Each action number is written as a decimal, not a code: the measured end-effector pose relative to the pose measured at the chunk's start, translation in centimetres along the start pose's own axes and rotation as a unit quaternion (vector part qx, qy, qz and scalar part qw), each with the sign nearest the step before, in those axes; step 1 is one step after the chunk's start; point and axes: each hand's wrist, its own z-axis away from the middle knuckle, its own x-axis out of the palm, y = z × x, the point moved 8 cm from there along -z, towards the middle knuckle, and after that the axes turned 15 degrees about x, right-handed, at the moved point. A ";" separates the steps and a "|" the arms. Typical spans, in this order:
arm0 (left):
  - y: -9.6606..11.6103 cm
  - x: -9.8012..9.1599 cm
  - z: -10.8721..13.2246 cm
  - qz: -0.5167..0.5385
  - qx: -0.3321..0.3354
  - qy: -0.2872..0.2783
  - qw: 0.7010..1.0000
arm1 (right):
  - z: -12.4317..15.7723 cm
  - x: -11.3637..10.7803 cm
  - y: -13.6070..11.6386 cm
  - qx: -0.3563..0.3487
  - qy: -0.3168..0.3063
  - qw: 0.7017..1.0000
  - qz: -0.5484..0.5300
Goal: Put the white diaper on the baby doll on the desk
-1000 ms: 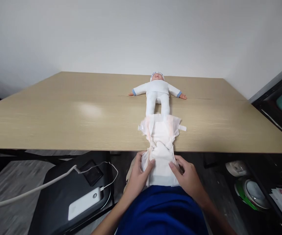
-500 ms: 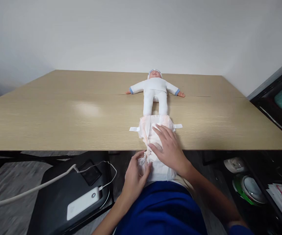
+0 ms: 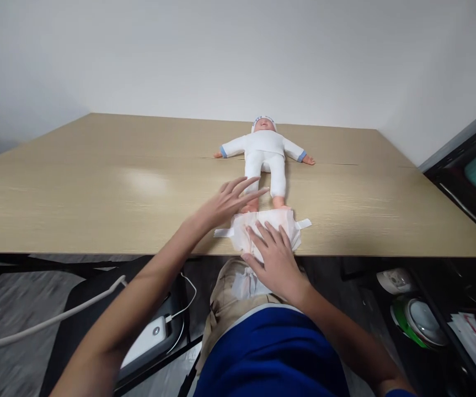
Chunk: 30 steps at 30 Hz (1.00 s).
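Observation:
A doll [image 3: 265,144] in white clothes and a white cap lies on its back on the table, arms spread, its feet toward me. Below its feet is an unfolded diaper [image 3: 241,231], its two tabs spread sideways and its near end hanging over the table edge. My right hand [image 3: 277,259] lies flat on the diaper, fingers apart. Over the doll's lower leg on the left, my left hand [image 3: 231,204] is stretched out with spread fingers and nothing in it. Whether it touches the leg I cannot tell.
The wooden table [image 3: 138,220] runs back to a white wall. A black seat [image 3: 76,309] at the lower left carries a white power bank [image 3: 149,339] with a cable. A dark shelf with a green-rimmed container [image 3: 420,320] and papers [image 3: 469,336] stands at the right.
My left hand has left the diaper's near end and moved up over the doll's leg. The diaper's far end has shifted toward me, uncovering the doll's feet. My right hand stays on the diaper.

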 end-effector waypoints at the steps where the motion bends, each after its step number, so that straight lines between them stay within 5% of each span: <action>1: -0.4 0.5 -1.3 0.002 0.026 -0.034 0.999 | 0.0 0.0 0.0 0.000 0.003 1.000 0.000; 7: -0.1 2.9 -5.5 -0.031 0.137 -0.157 0.977 | 0.0 0.3 0.1 -0.008 0.011 1.000 0.008; 19: 0.2 3.0 -8.9 -0.037 0.258 -0.014 0.965 | -1.2 0.4 0.4 0.000 -0.046 0.998 0.033; 23: -0.8 0.7 -10.0 0.061 0.242 0.032 0.968 | -2.9 0.3 0.7 0.014 -0.071 0.997 0.027; 30: -5.8 -5.5 -11.6 0.256 0.123 0.118 0.951 | -7.3 0.1 0.9 -0.004 -0.128 0.991 0.028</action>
